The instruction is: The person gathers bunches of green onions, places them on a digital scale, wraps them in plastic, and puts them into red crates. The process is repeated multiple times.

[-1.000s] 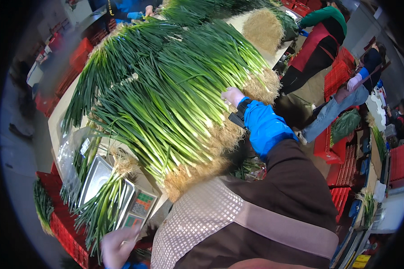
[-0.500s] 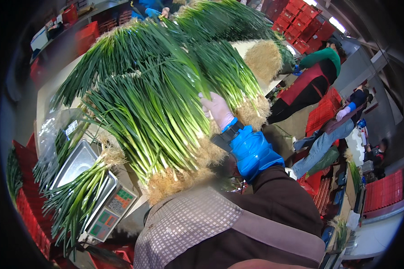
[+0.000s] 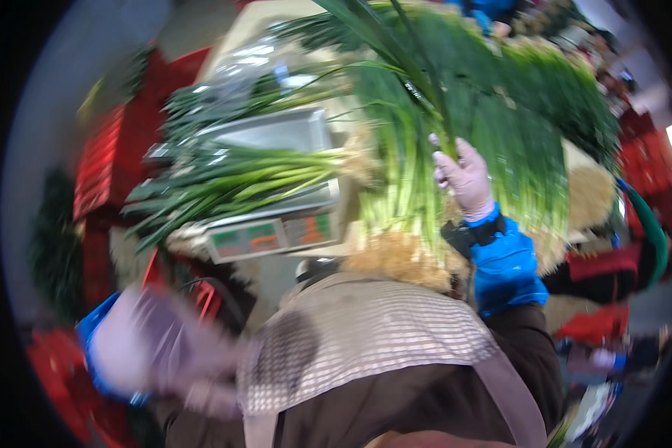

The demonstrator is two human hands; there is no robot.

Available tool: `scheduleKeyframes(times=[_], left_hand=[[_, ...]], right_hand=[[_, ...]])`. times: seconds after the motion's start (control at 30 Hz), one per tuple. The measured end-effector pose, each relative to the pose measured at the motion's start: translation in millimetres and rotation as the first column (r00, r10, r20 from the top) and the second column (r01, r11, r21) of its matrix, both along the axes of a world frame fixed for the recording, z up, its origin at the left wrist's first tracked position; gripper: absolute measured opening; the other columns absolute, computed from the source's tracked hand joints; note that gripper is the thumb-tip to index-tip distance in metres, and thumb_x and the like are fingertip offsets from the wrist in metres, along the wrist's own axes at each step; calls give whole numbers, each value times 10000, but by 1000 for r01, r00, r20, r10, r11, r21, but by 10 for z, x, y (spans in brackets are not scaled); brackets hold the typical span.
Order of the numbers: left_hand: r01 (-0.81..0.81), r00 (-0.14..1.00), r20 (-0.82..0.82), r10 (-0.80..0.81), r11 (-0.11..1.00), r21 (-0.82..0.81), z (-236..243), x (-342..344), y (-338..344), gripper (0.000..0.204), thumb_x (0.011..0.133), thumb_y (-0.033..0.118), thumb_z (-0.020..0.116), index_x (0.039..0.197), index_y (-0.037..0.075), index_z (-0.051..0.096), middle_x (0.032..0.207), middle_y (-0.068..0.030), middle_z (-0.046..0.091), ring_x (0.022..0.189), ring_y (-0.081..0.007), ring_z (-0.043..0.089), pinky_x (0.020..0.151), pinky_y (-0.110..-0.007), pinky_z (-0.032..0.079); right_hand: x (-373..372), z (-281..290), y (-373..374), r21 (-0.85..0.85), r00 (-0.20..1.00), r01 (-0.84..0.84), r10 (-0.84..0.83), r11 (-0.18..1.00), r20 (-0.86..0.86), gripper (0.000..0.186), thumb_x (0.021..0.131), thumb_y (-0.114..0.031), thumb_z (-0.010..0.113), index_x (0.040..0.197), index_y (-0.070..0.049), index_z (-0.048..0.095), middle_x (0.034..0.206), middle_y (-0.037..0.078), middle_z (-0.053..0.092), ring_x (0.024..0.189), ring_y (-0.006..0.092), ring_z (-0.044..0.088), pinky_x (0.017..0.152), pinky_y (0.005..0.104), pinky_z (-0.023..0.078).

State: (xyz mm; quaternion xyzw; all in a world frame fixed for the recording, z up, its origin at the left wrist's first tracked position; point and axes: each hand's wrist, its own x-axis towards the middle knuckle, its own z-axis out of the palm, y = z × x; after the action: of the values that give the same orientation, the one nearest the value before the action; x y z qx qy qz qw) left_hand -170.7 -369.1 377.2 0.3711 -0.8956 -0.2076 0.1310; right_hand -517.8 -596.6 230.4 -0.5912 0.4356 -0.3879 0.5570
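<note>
My right hand (image 3: 467, 181), in a pale glove with a blue sleeve cover, is closed round a few green onions (image 3: 425, 89), their dark leaves pointing up and away. Beneath it a thick row of green onions (image 3: 396, 172) lies with roots toward me. My left hand (image 3: 153, 347), also gloved, is low on the left beside my apron, smeared by motion; its fingers cannot be made out. Between the hands stands a weighing scale (image 3: 272, 237) with a metal tray (image 3: 291, 127). A bunch of green onions (image 3: 254, 183) lies across the tray, roots to the right.
Behind the scale, a clear plastic bag (image 3: 239, 71) lies with more greens on the table (image 3: 265, 19). Red crates (image 3: 101, 168) stand at the left. At the far right are a co-worker's green sleeve (image 3: 646, 224) and more red crates (image 3: 653, 160).
The view has swung left, so the scale now appears nearer the middle. My right hand has lifted its green onions off the row. My left hand has come into view.
</note>
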Motion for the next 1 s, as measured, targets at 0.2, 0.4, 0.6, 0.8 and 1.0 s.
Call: scheduleKeyframes(times=[0.2, 0.4, 0.6, 0.8, 1.0], left_hand=[[-451, 805, -198, 559, 794, 406, -1508, 376, 104, 360, 817, 405, 702, 1008, 102, 727, 834, -106, 702, 708, -293, 664, 679, -364, 527], [-533, 682, 161, 714, 333, 778, -2448, 432, 367, 422, 886, 406, 650, 953, -6, 711, 768, -116, 703, 687, -189, 672, 655, -316, 528], [-585, 620, 257, 741, 218, 781, -2844, 543, 685, 454, 897, 452, 614, 941, 12, 717, 744, -99, 702, 672, -188, 676, 638, -327, 527], [-570, 691, 259, 675, 288, 770, -2959, 442, 638, 489, 905, 496, 571, 845, 35, 722, 735, -83, 699, 668, -211, 660, 642, -349, 503], [-558, 720, 289, 632, 278, 782, -2933, 298, 521, 513, 893, 537, 556, 886, 53, 728, 773, -86, 707, 737, -221, 672, 689, -355, 507]], right_hand=[[1340, -379, -175, -189, 885, -465, 451, 865, -114, 384, 877, -167, 667, 1227, -33, 583, 877, 24, 625, 734, 116, 580, 677, 265, 479], [2091, -1165, -359, -465, 597, -737, 150, 491, -788, 329, 867, -330, 608, 1146, -163, 655, 935, 117, 577, 899, 316, 587, 777, 407, 479], [2105, -1200, -392, -537, 725, -648, 221, 540, -653, 296, 853, -244, 653, 1128, -135, 673, 1063, 102, 593, 980, 286, 583, 863, 362, 472], [2121, -857, -411, -588, 860, -507, 321, 630, -396, 296, 887, -153, 658, 1167, -55, 646, 1110, 84, 586, 1063, 212, 560, 928, 293, 438], [2152, -924, -490, -513, 773, -604, 292, 611, -563, 373, 926, -245, 610, 1252, -66, 591, 1228, 157, 560, 1132, 276, 541, 979, 329, 423]])
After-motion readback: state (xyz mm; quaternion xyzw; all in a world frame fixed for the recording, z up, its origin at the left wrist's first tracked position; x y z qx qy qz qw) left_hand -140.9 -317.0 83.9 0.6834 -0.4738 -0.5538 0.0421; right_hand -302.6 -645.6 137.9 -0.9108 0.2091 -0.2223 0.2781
